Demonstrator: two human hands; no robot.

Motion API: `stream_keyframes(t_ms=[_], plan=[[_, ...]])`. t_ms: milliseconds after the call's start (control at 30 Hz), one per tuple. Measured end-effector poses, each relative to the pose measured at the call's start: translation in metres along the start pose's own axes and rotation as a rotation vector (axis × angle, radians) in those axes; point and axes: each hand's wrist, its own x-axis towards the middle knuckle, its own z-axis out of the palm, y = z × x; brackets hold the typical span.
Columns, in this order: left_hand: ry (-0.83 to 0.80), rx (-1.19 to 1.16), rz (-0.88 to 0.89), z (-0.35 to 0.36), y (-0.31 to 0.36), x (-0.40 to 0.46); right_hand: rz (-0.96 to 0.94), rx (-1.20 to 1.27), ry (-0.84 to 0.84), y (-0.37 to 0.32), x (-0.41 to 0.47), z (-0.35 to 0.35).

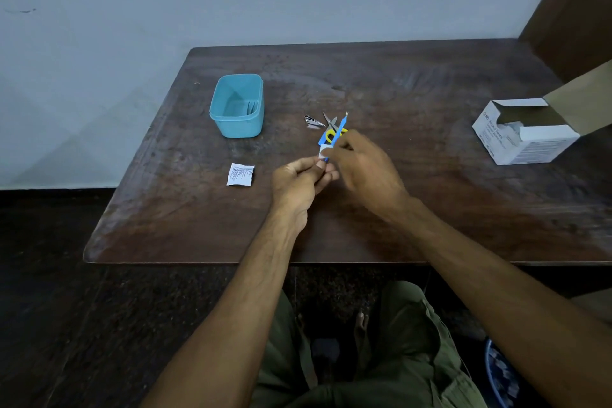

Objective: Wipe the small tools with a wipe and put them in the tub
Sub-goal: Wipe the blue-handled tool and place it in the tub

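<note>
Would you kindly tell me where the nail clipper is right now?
In the head view, the nail clipper lies on the table mid-centre, just left of the scissors, right of the tub.

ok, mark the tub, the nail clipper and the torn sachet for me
tub (237, 134), head view, front outer wall.
nail clipper (313, 122), head view, middle of the metal body.
torn sachet (240, 174), head view, centre of printed face.

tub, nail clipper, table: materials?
Tub: looks like plastic, matte teal, with smooth moulded walls and rounded corners. Nail clipper: likely metal, with a shiny silver finish that catches light. Table: appears to be dark wood or a wood veneer, with visible grain and a worn, patchy sheen.
</note>
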Motion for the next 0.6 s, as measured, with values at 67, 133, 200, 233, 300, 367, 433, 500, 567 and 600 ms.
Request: stream_keyframes(t_ms=[67, 133, 200, 233, 300, 367, 433, 500, 567, 600], plan=[[-0.031, 0.012, -0.042, -0.002, 0.001, -0.003, 0.026, -0.016, 0.037, 0.009, 0.003, -0.004], [-0.055, 0.019, -0.062, -0.004, 0.003, -0.004, 0.128, 0.025, 0.079, 0.018, 0.012, -0.01], [-0.073, 0.034, -0.071, -0.003, 0.004, -0.005, 0.174, 0.066, 0.131, 0.017, 0.018, -0.014], [-0.082, 0.048, -0.072, -0.002, 0.004, -0.004, 0.173, 0.081, 0.146, 0.016, 0.018, -0.015], [-0.096, 0.09, -0.067, 0.0, 0.005, -0.004, 0.104, 0.093, 0.1, 0.009, 0.01, -0.013], [-0.091, 0.136, -0.056, 0.0, 0.003, -0.003, 0.028, 0.064, -0.005, 0.001, -0.001, -0.01], [-0.087, 0.178, -0.037, -0.002, 0.002, -0.002, -0.002, 0.039, -0.026, 0.001, -0.003, -0.008], [-0.097, 0.227, -0.015, -0.003, 0.0, -0.004, 0.084, 0.058, 0.055, 0.007, 0.006, -0.009], [-0.104, 0.263, 0.011, -0.003, 0.0, -0.005, 0.153, 0.07, 0.133, 0.015, 0.016, -0.011], [-0.106, 0.271, 0.023, -0.002, 0.001, -0.005, 0.161, 0.07, 0.155, 0.018, 0.018, -0.012]])
